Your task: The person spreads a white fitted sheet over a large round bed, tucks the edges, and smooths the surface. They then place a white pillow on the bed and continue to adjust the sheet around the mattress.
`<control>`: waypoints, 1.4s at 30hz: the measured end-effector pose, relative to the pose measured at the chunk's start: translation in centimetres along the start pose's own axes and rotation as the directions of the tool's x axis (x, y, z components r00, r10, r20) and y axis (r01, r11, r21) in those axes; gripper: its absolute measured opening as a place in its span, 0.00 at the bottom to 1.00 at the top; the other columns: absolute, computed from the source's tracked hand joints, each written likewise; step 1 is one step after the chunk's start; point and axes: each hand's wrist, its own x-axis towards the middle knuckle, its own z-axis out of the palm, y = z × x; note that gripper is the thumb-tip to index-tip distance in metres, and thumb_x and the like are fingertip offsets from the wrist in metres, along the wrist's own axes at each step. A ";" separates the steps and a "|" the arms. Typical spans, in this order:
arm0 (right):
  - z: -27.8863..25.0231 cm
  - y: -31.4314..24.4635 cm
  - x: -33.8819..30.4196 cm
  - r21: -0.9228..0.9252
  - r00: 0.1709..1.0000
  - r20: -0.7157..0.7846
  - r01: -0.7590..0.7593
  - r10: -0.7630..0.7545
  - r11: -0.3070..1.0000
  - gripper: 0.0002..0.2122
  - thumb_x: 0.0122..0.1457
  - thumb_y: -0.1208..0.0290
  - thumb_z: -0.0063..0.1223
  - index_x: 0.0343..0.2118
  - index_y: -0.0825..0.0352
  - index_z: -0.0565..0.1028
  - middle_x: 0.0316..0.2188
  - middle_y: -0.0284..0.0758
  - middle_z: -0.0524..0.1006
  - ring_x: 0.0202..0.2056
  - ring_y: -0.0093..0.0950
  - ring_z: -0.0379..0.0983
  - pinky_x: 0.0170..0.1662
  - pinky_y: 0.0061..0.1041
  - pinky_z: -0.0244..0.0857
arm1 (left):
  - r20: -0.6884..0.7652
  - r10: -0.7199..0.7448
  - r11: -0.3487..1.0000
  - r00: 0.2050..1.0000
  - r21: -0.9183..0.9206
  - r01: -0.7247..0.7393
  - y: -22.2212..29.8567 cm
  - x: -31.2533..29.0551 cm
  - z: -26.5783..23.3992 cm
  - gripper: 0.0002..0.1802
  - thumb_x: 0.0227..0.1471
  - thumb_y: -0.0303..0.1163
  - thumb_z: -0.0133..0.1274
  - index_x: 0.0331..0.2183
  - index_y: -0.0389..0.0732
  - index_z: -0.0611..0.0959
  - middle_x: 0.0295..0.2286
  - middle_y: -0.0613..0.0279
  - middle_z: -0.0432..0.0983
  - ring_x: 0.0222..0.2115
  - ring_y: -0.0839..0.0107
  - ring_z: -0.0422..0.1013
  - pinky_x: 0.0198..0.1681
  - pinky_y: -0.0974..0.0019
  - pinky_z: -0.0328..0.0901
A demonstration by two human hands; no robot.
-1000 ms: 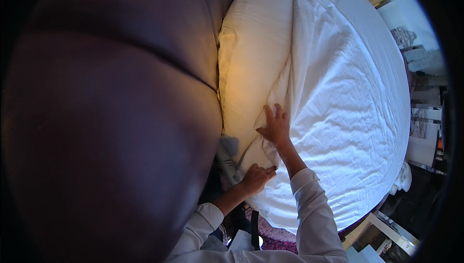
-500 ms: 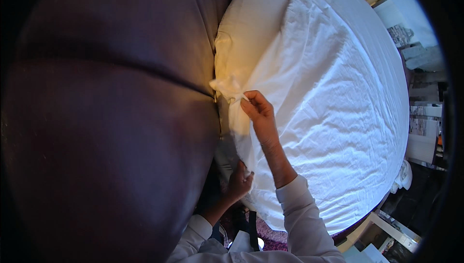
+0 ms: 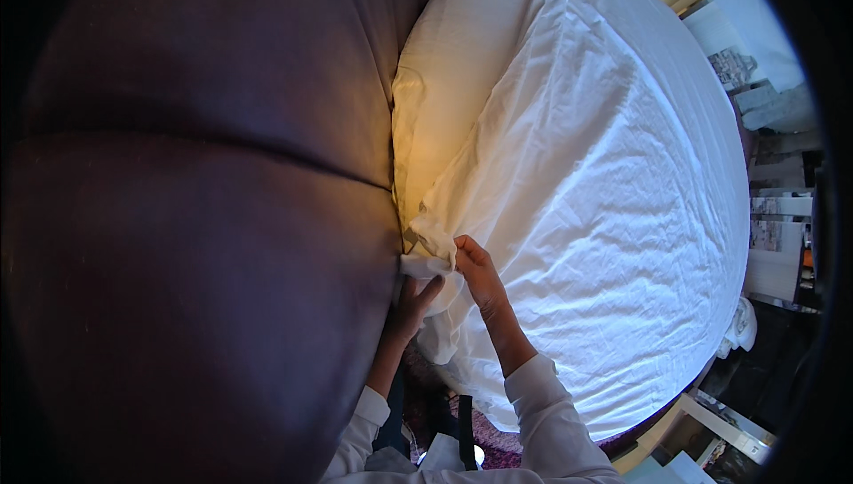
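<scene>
A wrinkled white bed sheet (image 3: 613, 208) covers the bed, its loose edge bunched at the near left corner beside the headboard. My right hand (image 3: 480, 272) is closed in a pinch on the bunched edge, with thumb and fingertips together on the fabric. Just below and to the left, my left hand (image 3: 410, 311) reaches up between headboard and bed, with cloth between its thumb and fingers. Part of its fingers is hidden under the fold. A short flap of the sheet hangs down beside my left wrist.
The dark padded headboard (image 3: 204, 253) fills the left side and presses close to the bed. A purple rug (image 3: 498, 435) shows at the bottom by my feet. At the right are light-coloured furniture (image 3: 684, 422) and a rolled white cloth (image 3: 741, 326).
My right hand has come down toward me with the sheet edge. My left hand has moved up and left to meet it, and the bunched cloth now lies lower along the headboard.
</scene>
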 end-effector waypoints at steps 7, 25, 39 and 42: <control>-0.2 -5.6 2.5 -0.080 0.999 -0.010 0.051 -0.052 0.996 0.09 0.59 0.67 0.47 0.40 0.65 0.70 0.31 0.27 0.72 0.35 0.18 0.68 0.37 0.20 0.65 | -0.217 0.319 0.941 0.922 0.185 -0.282 1.9 3.6 2.8 0.16 0.49 0.28 0.54 0.40 0.33 0.74 0.35 0.58 0.73 0.35 0.72 0.69 0.39 0.69 0.64; 9.8 -10.4 30.7 -0.489 0.913 -0.070 0.321 -0.403 0.811 0.27 0.56 0.74 0.43 0.61 0.60 0.54 0.57 0.45 0.60 0.59 0.37 0.53 0.60 0.26 0.45 | -0.106 0.214 0.921 0.971 0.352 -0.164 0.2 -0.5 1.1 0.28 0.45 0.21 0.55 0.48 0.37 0.64 0.37 0.60 0.67 0.31 0.75 0.63 0.36 0.72 0.60; 3.1 -2.9 20.6 -0.225 0.908 -0.121 0.369 -0.402 0.902 0.24 0.60 0.67 0.46 0.57 0.70 0.57 0.53 0.43 0.64 0.54 0.30 0.61 0.54 0.26 0.57 | -0.428 0.153 0.551 0.891 0.786 0.282 -3.7 -0.2 -1.0 0.32 0.39 0.50 0.61 0.37 0.34 0.73 0.33 0.51 0.73 0.34 0.59 0.71 0.37 0.63 0.65; 0.9 0.7 12.5 -0.350 0.921 -0.222 0.230 -0.319 0.908 0.24 0.58 0.69 0.50 0.55 0.71 0.60 0.51 0.41 0.66 0.48 0.28 0.66 0.49 0.25 0.62 | -0.412 0.221 0.538 0.884 0.808 0.242 -4.3 -0.5 -2.5 0.32 0.45 0.55 0.53 0.37 0.33 0.76 0.38 0.47 0.73 0.39 0.56 0.71 0.40 0.61 0.64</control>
